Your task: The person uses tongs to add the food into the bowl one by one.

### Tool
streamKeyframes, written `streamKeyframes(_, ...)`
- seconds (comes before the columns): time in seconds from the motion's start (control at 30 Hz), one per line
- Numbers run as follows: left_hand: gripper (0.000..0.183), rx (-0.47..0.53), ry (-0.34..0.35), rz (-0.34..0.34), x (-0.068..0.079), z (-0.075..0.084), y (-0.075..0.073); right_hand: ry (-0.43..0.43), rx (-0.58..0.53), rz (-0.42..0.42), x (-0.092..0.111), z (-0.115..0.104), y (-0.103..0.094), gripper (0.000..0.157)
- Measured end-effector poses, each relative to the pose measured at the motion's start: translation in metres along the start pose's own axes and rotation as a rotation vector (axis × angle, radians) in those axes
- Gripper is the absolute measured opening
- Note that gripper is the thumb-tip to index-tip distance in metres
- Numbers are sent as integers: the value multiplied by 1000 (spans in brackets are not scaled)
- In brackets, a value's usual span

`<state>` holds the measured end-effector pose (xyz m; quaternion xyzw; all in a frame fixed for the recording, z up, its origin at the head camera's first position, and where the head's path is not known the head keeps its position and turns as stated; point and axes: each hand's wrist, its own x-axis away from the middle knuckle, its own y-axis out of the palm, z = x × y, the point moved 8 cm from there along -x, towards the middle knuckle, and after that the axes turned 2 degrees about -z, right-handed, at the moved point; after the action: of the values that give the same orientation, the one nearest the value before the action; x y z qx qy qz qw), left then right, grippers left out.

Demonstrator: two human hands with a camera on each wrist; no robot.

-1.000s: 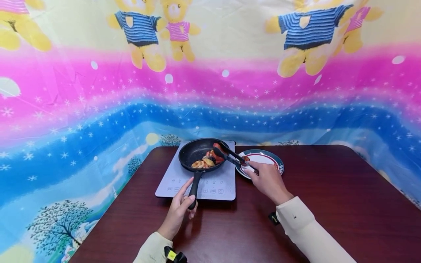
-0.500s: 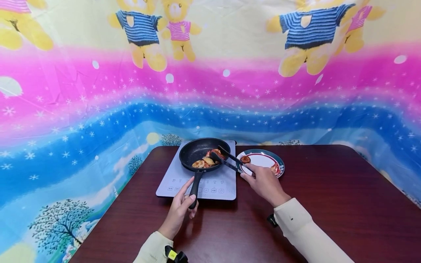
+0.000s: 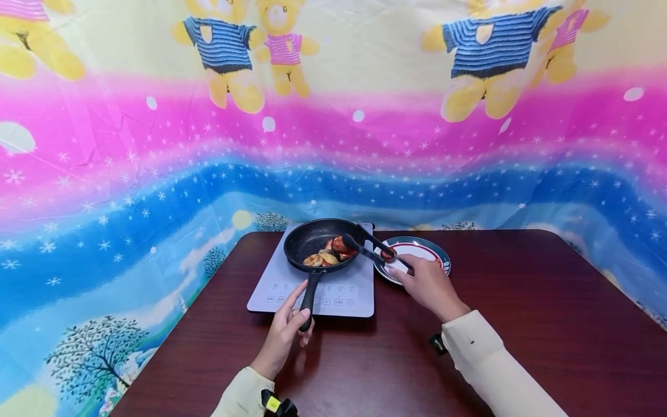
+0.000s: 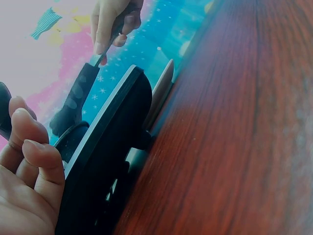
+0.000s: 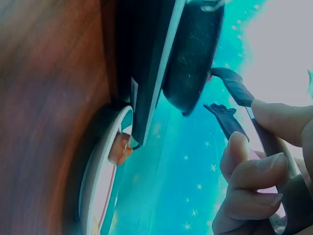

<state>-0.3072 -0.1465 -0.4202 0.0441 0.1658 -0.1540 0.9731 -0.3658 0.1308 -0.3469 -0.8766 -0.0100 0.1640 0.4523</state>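
Note:
My left hand (image 3: 281,339) grips the black handle of a frying pan (image 3: 307,234), which sits on a white induction cooktop (image 3: 263,301). In the pan's right half lie browned food slices (image 3: 314,260) and reddish pieces (image 3: 341,244). My right hand (image 3: 429,286) holds black-tipped tongs (image 3: 371,253) over the pan's right rim. The tong arms stand apart, one tip by the reddish food, the other near the rim. In the right wrist view, thumb and fingers (image 5: 257,178) curl round the tongs; the pan wall hides most of the food there.
Right of the cooktop stands a green-rimmed plate (image 3: 403,238) bearing a brown round piece (image 5: 120,149) and a reddish bit. Everything rests on a dark red wooden table (image 3: 365,365). A printed bear curtain (image 3: 333,145) hangs behind and around it.
The tongs have shifted left and down, then back right, with their arms now spread wider. Food in the pan has moved slightly. My left hand stays on the pan handle.

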Motion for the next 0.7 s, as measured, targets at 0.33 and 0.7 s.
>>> streamKeyframes(0.33,55,-3,-14,4,0,1,0,178,-23,-84,-3,34,-23,64)
streamKeyframes(0.7,56,-1,-21,6,0,1,1,283,85,-217,-1,62,-15,61)
